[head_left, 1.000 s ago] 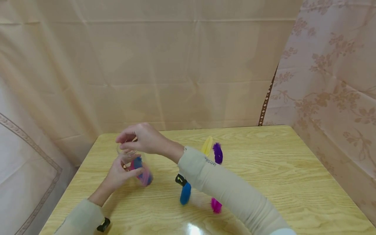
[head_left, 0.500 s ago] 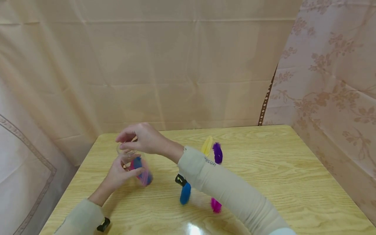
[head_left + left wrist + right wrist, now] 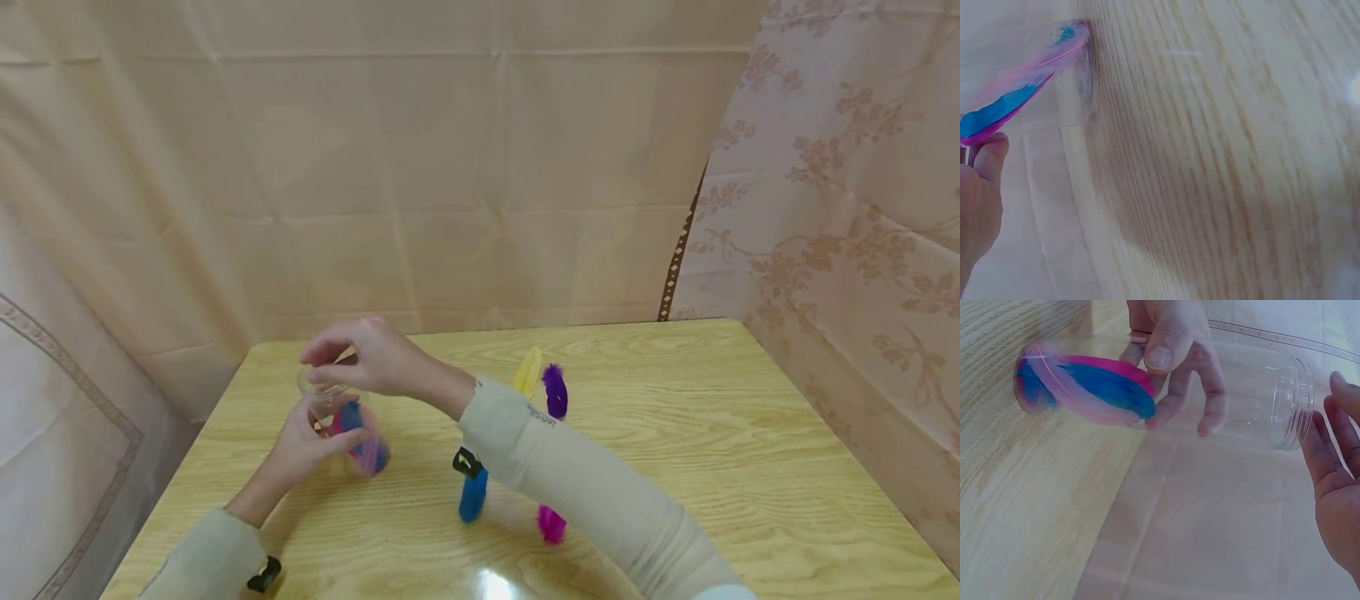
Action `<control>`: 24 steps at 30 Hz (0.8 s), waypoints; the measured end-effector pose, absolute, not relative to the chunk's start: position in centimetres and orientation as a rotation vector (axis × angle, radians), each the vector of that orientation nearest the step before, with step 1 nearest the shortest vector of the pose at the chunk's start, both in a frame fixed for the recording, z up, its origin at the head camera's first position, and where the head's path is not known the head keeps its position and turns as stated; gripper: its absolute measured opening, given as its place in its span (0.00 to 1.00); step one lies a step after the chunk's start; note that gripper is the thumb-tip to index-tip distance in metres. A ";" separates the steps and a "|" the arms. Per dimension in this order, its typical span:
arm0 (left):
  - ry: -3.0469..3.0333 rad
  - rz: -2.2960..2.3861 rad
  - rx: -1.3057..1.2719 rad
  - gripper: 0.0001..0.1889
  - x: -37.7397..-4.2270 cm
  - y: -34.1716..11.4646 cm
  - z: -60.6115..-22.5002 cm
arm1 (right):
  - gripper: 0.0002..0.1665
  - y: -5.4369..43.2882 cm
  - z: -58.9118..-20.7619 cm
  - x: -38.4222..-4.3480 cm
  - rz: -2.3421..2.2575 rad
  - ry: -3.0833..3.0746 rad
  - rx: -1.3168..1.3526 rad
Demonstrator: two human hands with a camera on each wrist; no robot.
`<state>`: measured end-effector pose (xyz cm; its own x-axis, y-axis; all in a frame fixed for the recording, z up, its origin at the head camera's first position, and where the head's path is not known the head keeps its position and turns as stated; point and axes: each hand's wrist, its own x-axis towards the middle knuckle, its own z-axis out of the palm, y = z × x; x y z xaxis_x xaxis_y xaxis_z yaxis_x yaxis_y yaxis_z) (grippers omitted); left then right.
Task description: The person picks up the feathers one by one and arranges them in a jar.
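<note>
In the head view my left hand (image 3: 307, 442) grips a clear, lidless jar (image 3: 1250, 422) round its side, fingers and thumb on opposite sides. The jar leans, mouth up toward the far left, its base close over the table. Inside, toward the base, lie a blue feather (image 3: 1107, 387), a pale pink feather (image 3: 1069, 390) and a magenta feather (image 3: 1132, 370). My right hand (image 3: 371, 360) is right at the jar's mouth, fingers loosely bent and nothing showing between them. In the right wrist view its fingertips (image 3: 1317, 428) are beside the threaded rim.
On the wood-grain table (image 3: 697, 433) lie a yellow feather (image 3: 528, 372), a purple feather (image 3: 555, 392), a blue feather (image 3: 473, 497) and a magenta feather (image 3: 552, 525), partly behind the right sleeve (image 3: 592, 475). A beige curtain (image 3: 450, 167) hangs behind the table.
My right hand and forearm have shifted very slightly to the right at the jar's mouth. My left hand, the jar and the feathers on the table stay as they were.
</note>
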<state>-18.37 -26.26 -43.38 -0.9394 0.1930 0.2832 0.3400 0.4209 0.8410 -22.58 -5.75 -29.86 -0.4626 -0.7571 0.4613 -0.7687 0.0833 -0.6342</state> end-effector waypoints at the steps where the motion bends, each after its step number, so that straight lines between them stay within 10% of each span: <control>1: -2.521 -1.554 -0.482 0.28 -18.4 -26.3 -43.4 | 0.12 -5.7 -29.9 -22.6 1.378 -2.299 1.618; 24: -2.486 -1.611 -0.488 0.39 -18.7 -26.2 -43.8 | 0.24 -0.8 -31.3 -24.4 1.405 -2.569 1.388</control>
<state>-18.70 -26.20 -43.80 -0.9377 0.1937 0.2884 0.3424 0.3743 0.8618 -24.39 -0.82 -31.27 -0.6290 -0.7203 0.2925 -0.6349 0.2588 -0.7279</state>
